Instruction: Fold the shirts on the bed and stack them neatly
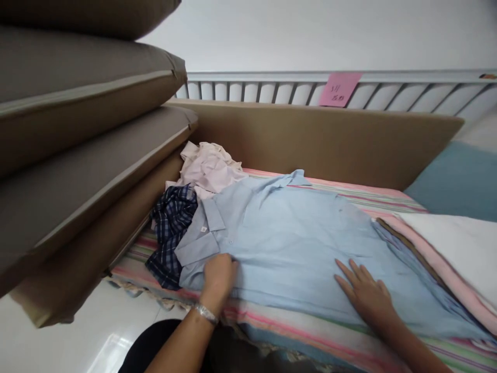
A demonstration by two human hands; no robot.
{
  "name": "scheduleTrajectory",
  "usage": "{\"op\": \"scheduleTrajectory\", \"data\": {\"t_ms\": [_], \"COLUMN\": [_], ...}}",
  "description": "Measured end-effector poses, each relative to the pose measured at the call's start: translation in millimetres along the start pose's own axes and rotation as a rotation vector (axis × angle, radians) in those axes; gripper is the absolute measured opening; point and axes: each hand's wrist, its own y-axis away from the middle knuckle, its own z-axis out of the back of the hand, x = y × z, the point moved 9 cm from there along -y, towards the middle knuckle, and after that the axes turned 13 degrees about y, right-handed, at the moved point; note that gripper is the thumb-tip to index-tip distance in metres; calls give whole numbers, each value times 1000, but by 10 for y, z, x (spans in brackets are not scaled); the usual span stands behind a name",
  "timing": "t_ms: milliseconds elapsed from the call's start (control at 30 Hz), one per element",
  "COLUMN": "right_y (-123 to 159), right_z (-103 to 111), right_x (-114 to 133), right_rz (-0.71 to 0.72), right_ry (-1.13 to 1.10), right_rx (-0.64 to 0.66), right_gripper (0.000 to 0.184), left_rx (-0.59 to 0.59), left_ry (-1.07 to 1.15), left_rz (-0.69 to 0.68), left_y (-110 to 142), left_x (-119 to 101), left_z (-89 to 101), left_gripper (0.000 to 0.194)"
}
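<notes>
A light blue button-up shirt (287, 233) lies spread out in front of me, its collar (202, 241) toward the left. My left hand (220, 274) is closed at the shirt's near side just below the collar, fingers curled down onto the cloth; what they pinch is hidden under the hand. A silvery band (206, 314) circles that wrist. Farther right, my right hand (365, 292) rests flat on the shirt's lower part, fingers spread. Under the shirt is a striped sheet (279, 339) in pink, green and white.
Left of the shirt lie a crumpled dark plaid garment (171, 233) and a pale pink garment (212, 166). Folded clothes (458, 248) are stacked at the right. Large brown cushions (97, 155) rise on the left. A brown board (310, 137) and railing with a pink note (340, 89) stand behind.
</notes>
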Motion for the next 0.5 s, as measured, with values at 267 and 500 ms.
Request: {"op": "scheduleTrajectory", "data": {"t_ms": [267, 500], "right_y": [29, -11], "right_z": [-153, -62], "right_x": [5, 15], "right_rz": [-43, -101], "right_ry": [-10, -77], "right_rx": [-63, 0], "right_gripper": [49, 47], "left_rx": [67, 49], "left_ry": [-16, 22], "left_rz": [-1, -63], "left_y": [-144, -192], "left_x": [166, -230], "left_z": [-43, 120], "left_gripper": [41, 37]}}
